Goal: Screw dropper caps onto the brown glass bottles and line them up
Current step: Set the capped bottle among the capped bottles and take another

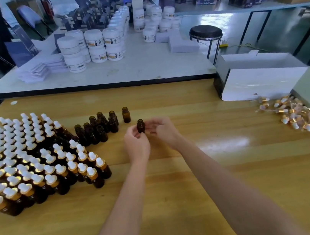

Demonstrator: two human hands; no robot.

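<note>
Head view: on the left of the wooden table [181, 193] stands a dense cluster of capped bottles [42, 160], with a small group of uncapped brown bottles [99, 127] just to its right. Near the middle, the left hand [136, 144] pinches one open bottle [141, 126] upright between its fingertips. The right hand [163, 130] is just beside it, fingers loosely curled; blur hides whether they touch the bottle. Far right lies a pile of dropper caps [294, 114].

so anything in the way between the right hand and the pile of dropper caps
Nothing visible does: only bare wooden tabletop lies between the right hand and the pile of gold-collared white dropper caps.
</note>
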